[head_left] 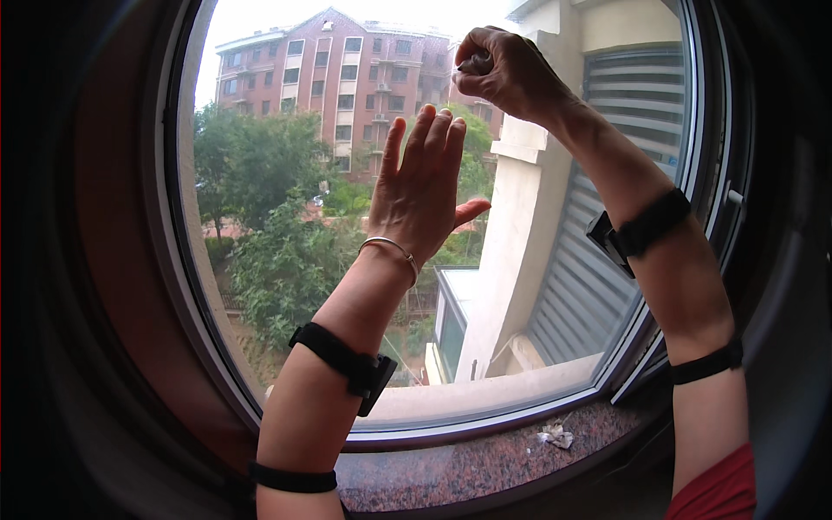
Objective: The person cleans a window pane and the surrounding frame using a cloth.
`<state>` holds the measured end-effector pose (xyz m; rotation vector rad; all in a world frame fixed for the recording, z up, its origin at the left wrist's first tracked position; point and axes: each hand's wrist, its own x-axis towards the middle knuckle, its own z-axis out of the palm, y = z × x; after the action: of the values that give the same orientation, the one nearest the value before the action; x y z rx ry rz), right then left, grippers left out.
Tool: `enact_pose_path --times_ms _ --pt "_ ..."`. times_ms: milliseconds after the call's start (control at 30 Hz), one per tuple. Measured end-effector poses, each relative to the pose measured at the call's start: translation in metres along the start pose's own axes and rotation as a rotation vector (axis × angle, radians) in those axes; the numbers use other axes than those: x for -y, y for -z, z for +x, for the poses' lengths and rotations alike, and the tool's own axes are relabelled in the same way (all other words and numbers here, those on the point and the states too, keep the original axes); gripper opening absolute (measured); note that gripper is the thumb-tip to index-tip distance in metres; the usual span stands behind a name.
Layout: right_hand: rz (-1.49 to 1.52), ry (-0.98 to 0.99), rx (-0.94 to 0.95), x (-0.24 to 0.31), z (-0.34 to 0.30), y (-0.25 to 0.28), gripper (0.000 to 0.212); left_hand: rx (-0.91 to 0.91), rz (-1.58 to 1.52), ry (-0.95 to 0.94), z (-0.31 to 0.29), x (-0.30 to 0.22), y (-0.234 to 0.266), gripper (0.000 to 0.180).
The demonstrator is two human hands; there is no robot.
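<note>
My left hand (416,178) is raised in front of the window pane (286,364), its fingers stretched upward and its thumb pointing right. Its palm faces the glass and looks to lie on it or very near it. A thin bracelet circles that wrist. Higher and to the right, my right hand (511,74) is closed by the upper part of the pane. Its fingers curl around something small and dark, mostly hidden, whose kind I cannot make out. Fine marks or wetness show on the glass near that hand.
A speckled reddish stone sill (416,477) runs below the window, with a crumpled whitish scrap (556,436) on it. The window frame (165,217) curves around the pane, with a handle (736,198) at right. Outside stand trees, a brick building and a louvred wall (598,217).
</note>
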<state>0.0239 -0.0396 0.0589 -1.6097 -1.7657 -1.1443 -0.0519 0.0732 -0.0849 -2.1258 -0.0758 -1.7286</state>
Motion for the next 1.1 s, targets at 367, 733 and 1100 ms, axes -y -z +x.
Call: enact_pose_path --times_ms 367,733,1100 --pt "0.015 -0.043 0.033 -0.001 0.004 0.002 0.024 0.018 0.057 0.003 0.000 0.000 0.002 0.091" --pt "0.038 -0.044 0.051 0.000 0.006 0.006 0.023 0.005 0.005 0.003 0.000 0.000 0.002 0.092" --pt "0.008 -0.040 -0.021 0.000 0.005 0.007 0.021 0.007 -0.004 0.002 -0.002 0.000 0.002 0.091"
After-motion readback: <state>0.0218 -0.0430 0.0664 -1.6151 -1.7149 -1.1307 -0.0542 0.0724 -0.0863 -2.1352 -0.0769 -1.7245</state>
